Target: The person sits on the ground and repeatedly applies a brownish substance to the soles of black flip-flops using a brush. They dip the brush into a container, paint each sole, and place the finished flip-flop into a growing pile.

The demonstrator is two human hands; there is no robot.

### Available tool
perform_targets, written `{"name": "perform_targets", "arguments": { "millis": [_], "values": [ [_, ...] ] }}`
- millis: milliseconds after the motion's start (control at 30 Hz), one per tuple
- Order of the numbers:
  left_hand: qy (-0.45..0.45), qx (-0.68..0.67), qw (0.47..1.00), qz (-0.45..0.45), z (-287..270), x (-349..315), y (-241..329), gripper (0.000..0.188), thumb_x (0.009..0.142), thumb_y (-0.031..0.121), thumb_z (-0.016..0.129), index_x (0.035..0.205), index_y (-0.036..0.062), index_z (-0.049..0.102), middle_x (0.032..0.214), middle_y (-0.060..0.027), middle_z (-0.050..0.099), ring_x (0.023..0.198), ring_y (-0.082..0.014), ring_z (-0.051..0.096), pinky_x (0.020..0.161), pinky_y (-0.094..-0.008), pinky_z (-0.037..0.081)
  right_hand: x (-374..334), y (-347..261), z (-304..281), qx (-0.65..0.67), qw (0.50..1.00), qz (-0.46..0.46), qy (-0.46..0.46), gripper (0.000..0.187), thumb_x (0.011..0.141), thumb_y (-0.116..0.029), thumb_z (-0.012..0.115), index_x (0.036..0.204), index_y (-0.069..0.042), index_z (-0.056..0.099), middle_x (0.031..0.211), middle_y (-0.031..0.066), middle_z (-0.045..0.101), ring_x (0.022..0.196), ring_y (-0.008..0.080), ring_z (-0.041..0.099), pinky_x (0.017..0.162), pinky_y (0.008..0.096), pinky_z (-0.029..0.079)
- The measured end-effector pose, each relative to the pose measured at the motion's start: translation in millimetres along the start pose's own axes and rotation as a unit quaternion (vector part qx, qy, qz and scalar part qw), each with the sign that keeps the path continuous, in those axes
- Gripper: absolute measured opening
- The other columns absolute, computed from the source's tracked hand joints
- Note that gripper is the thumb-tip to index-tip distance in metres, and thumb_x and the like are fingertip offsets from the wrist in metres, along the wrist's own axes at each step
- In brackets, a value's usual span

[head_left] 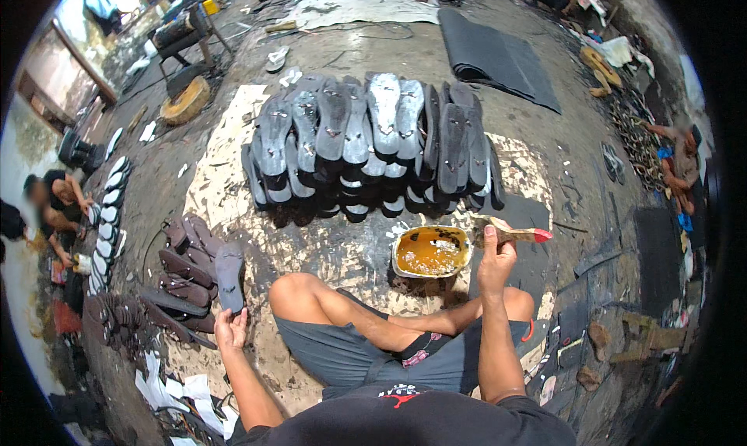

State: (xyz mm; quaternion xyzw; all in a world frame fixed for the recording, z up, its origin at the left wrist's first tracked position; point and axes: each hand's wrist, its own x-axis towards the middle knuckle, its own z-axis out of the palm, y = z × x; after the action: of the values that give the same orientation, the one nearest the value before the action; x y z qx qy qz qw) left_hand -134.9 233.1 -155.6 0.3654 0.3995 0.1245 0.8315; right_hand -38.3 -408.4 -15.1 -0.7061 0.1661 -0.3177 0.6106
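My left hand (231,329) grips the near end of a dark grey sandal sole (229,277), which stands up beside a heap of brown sandals (187,265). In my right hand (496,263) is a brush (520,233); its red-tipped handle end points right. The brush's other end is partly hidden by my fingers. Left of that hand sits a pale-rimmed tub (394,264) of amber, glue-like liquid with whitish froth. Beyond the tub lies a large pile of dark sandals (332,127), stacked in rows, some with shiny wet-looking tops.
A stained pale sheet (214,162) lies under the work. Folded black sheet material (494,57) rests far right. White scraps (194,395) litter the near left. People sit at the left (62,201) and right (682,166) edges; a row of white-topped soles (105,232) lies by the left one.
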Motion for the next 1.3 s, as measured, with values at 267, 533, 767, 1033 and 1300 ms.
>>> {"name": "perform_targets", "arguments": {
  "millis": [267, 533, 767, 1033, 1300],
  "values": [
    [-0.257, 0.021, 0.962, 0.095, 273.3, -25.5, 15.4, 0.059, 0.096, 0.004, 0.066, 0.148, -0.0016, 0.039, 0.131, -0.0147, 0.058, 0.118, -0.0245, 0.060, 0.105, -0.0400, 0.053, -6.2, 3.5, -11.6, -0.001, 0.999, 0.048, 0.022, 0.029, 0.103, -0.018, 0.065, 0.120, 0.005, 0.063, 0.112, 0.0041, 0.064, 0.101, 0.0110, 0.056, 0.091, 0.0272, 0.045],
    [-0.278, 0.023, 0.958, 0.070, 416.3, 47.9, -32.5, 0.071, 0.089, -0.011, 0.040, 0.157, -0.0098, 0.018, 0.155, -0.0255, 0.035, 0.132, -0.0342, 0.051, 0.109, -0.0510, 0.051, -3.1, -17.7, -33.8, -0.034, 0.997, 0.032, 0.068, 0.033, 0.103, -0.025, 0.066, 0.120, 0.003, 0.065, 0.105, 0.0009, 0.064, 0.094, 0.0086, 0.056, 0.085, 0.0245, 0.046],
    [-0.180, 0.238, 0.951, 0.086, 220.5, 42.9, -37.0, 0.039, 0.098, 0.018, 0.060, 0.135, 0.0073, 0.056, 0.103, -0.0071, 0.073, 0.092, -0.0135, 0.068, 0.082, -0.0348, 0.056, -0.6, 25.0, -65.3, -0.163, 0.976, 0.105, 0.097, 0.044, 0.100, -0.037, 0.069, 0.105, 0.007, 0.070, 0.098, 0.0057, 0.067, 0.088, 0.0136, 0.055, 0.080, 0.0298, 0.048],
    [0.195, 0.744, 0.490, 0.411, 92.4, -42.8, 24.0, 0.045, 0.084, 0.037, 0.077, 0.126, 0.0208, 0.068, 0.152, -0.0184, 0.044, 0.146, -0.0434, 0.031, 0.114, -0.0654, 0.027, -1.0, 1.6, -20.1, -0.149, 0.988, 0.037, 0.036, 0.051, 0.100, -0.039, 0.069, 0.114, 0.011, 0.067, 0.110, 0.0142, 0.070, 0.097, 0.0184, 0.061, 0.091, 0.0326, 0.048],
    [0.348, 0.513, 0.720, 0.312, -95.2, 57.5, 144.3, 0.090, 0.072, 0.048, 0.089, 0.138, 0.0043, 0.046, 0.130, -0.0221, 0.058, 0.122, -0.0424, 0.055, 0.106, -0.0498, 0.043, 4.2, 18.1, -4.5, -0.083, 0.996, 0.010, 0.013, 0.045, 0.107, -0.033, 0.057, 0.124, 0.008, 0.065, 0.129, 0.0172, 0.062, 0.112, 0.0229, 0.059, 0.102, 0.0372, 0.045]
  ]
}}
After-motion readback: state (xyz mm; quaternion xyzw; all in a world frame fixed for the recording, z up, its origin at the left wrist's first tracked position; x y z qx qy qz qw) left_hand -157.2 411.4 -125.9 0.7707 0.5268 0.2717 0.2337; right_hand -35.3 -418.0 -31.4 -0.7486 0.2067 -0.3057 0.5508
